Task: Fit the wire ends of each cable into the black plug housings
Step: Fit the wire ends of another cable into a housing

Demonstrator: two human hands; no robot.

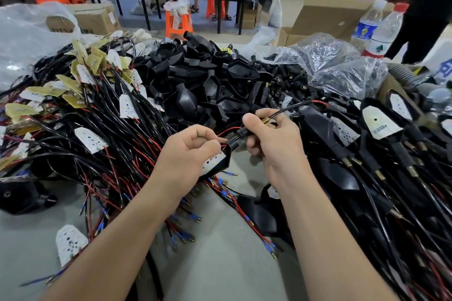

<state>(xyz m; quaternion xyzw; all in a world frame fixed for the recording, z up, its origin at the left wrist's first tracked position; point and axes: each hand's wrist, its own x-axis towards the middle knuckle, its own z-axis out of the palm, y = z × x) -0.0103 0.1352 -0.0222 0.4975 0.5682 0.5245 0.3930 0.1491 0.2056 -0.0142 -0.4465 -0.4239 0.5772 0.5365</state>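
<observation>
The black plug housing point(227, 155) is held over the middle of the desk point(220, 266), between the two hands. A red wire point(228, 129) is pinched at the housing by the curled left hand point(193, 151). The housing neck and a black cable point(288, 108) are gripped by the right hand point(271, 144). A cable pile point(97, 129) lies toward the left edge.

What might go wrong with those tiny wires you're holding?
The thin red wire pinched by the left hand curves into the black plastic housing that the right hand grips; it might kink or slip out. The loose black and red cables heaped just beside could snag it. The white dotted board in the housing might get knocked askew.
</observation>
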